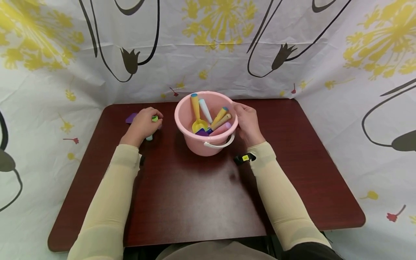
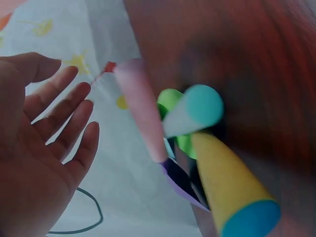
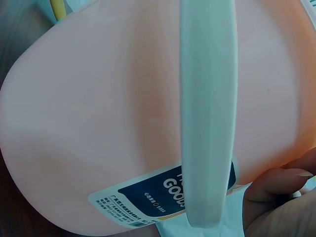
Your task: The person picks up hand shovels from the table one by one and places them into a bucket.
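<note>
A pink bucket (image 1: 199, 146) stands at the middle of the table, its white handle (image 1: 216, 146) hanging down at the front. My right hand (image 1: 247, 122) grips the bucket's rim on the right side. Inside lie toy tools: a yellow scoop (image 1: 199, 124), a light blue handle (image 1: 205, 110) and several other handles. My left hand (image 2: 52, 123) is at the table's left with fingers loosely extended, holding nothing. Beside it are more toy tools: a pink handle (image 2: 140, 108), a white handle with a teal end (image 2: 200, 106) and a yellow handle with a blue end (image 2: 232, 182).
The dark red-brown table (image 1: 195, 202) has rounded corners. White cloth (image 1: 208, 72) printed with yellow flowers hangs behind it and at both sides. A purple piece (image 1: 131, 118) lies at the far left, partly covered by my hand. The bucket bears a blue label (image 3: 153, 197).
</note>
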A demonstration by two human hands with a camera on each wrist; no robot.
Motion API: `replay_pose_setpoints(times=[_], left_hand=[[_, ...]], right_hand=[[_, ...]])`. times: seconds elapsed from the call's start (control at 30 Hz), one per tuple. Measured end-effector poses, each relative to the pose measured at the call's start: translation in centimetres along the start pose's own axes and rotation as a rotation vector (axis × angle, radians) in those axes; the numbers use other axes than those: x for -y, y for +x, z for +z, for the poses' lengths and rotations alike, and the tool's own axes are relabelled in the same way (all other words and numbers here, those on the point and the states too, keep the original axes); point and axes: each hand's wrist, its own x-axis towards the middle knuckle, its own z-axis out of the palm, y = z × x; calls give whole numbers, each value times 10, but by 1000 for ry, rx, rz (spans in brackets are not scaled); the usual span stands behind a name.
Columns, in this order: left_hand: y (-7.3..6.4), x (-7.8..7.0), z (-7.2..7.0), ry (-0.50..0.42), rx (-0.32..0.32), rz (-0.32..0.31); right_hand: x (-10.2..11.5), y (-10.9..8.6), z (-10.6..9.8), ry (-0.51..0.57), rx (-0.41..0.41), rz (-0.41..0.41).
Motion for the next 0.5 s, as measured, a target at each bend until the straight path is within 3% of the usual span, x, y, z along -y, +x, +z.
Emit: replay_pose_setpoints(times=[0.1, 0.3, 0.5], left_hand=[[2, 8, 4, 35, 18, 40], [1, 13, 9, 92, 79, 51], [3, 17, 15, 162, 42, 84]], right_hand=[[1, 0, 0, -4, -1, -5], [2, -2, 0, -7, -3, -3], [2, -3, 0, -12, -2, 3]])
